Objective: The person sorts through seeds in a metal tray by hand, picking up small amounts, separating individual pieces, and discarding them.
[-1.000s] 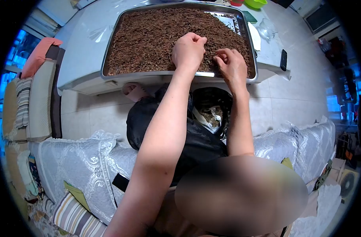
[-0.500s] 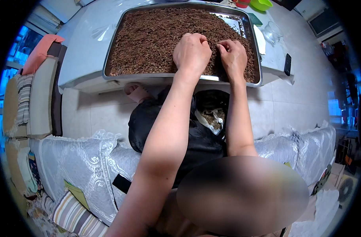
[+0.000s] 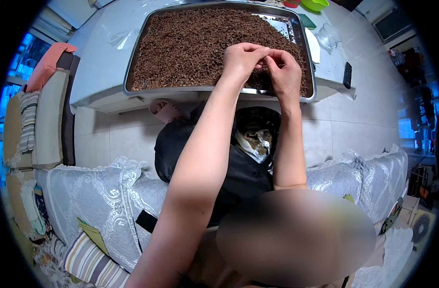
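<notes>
A large metal tray (image 3: pixel 279 27) lies on the table, mostly covered by a thick layer of small reddish-brown dried bits (image 3: pixel 190 48) that look like peppercorns. Over the tray's right half, my left hand (image 3: pixel 241 61) and my right hand (image 3: pixel 284 68) meet at the fingertips. Both are closed in a pinch, thumbs and index fingers touching each other. Whatever sits between the fingertips is too small to make out. The tray's bare bottom shows at its upper right corner.
Below the tray, between my legs, stands a dark bin (image 3: pixel 260 120) with a whitish bag and debris inside. A green bowl (image 3: pixel 315 5), a clear glass jar (image 3: pixel 329 36) and a black remote (image 3: pixel 347 75) are on the table's right side. A lace-covered sofa (image 3: pixel 99 192) lies behind me.
My left hand has shifted right and turned, so its fingertips now meet those of my right hand. Earlier the hands were apart, low over the dried bits. The view has shifted slightly.
</notes>
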A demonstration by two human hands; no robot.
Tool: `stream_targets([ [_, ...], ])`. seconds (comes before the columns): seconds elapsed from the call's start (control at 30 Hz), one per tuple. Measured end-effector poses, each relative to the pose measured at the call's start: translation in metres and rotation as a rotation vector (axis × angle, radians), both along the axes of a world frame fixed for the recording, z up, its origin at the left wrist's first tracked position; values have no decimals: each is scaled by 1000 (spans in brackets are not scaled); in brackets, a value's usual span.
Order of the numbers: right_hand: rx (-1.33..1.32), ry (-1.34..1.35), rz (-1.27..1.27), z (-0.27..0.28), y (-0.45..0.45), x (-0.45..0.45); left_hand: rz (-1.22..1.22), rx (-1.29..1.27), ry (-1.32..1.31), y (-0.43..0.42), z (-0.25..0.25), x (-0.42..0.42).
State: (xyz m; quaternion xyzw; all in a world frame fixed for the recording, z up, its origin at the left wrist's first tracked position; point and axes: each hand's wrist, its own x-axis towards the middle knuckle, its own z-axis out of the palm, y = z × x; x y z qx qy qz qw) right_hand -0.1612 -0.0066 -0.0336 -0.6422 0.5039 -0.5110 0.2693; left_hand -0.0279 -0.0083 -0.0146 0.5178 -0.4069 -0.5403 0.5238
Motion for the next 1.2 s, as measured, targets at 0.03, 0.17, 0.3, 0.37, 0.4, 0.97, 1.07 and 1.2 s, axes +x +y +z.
stream_targets([
  [0.03,23,1,14,2,3,1,17,10,64,-1,-5,1],
  [0.17,152,-123,99,8,8,-2,-51,67,100,-3,-10,7],
  [0.3,273,-346,162,7,7,-8,-121,113,243,-1,-5,8],
  [0.37,314,-426,172,7,7,-11,-123,151,287,3,3,7],
  [0.4,335,-466,177,6,7,-12,-118,147,300,1,1,8],
  [0.97,-238,184,-119,-8,1,-4,-194,143,189,2,3,12],
  [1.07,-154,19,-115,-13,-3,-7,-211,143,162,5,9,12],
  [1.2,79,-240,10,-9,1,-9,-131,162,248,1,5,13],
])
